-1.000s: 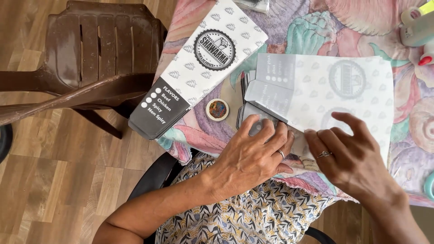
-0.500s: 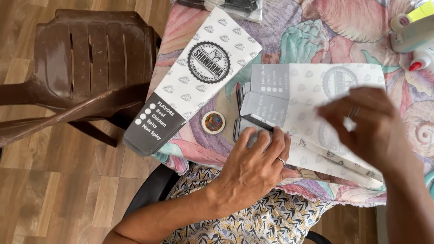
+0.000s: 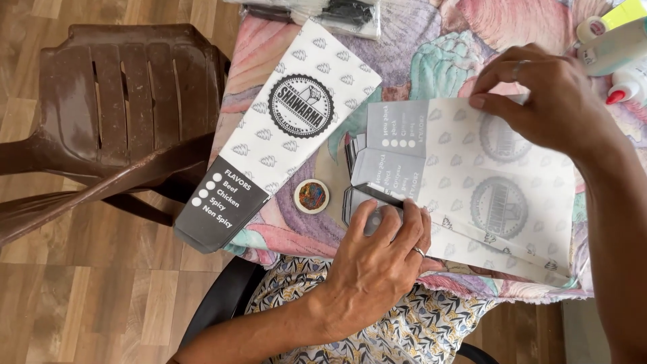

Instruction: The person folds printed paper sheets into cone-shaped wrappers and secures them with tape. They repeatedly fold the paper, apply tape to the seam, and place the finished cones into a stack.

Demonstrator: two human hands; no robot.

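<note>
A flat white paper sheet printed with grey patterns and round emblems lies unfolded on the table in front of me. My left hand presses down on its lower left corner, fingers spread over a folded flap. My right hand is raised over the sheet's upper right edge, thumb and fingers pinching the paper there. A finished long white and black paper sleeve with a round emblem lies to the left, hanging over the table edge.
A small round tin sits between the sleeve and the sheet. Glue bottles stand at the top right. A plastic bag of items lies at the top. The table wears a floral cloth. A brown plastic chair stands left.
My right hand has lifted from the sheet's near edge and travelled up to its far right edge. My left hand has stayed pressing the lower left corner.
</note>
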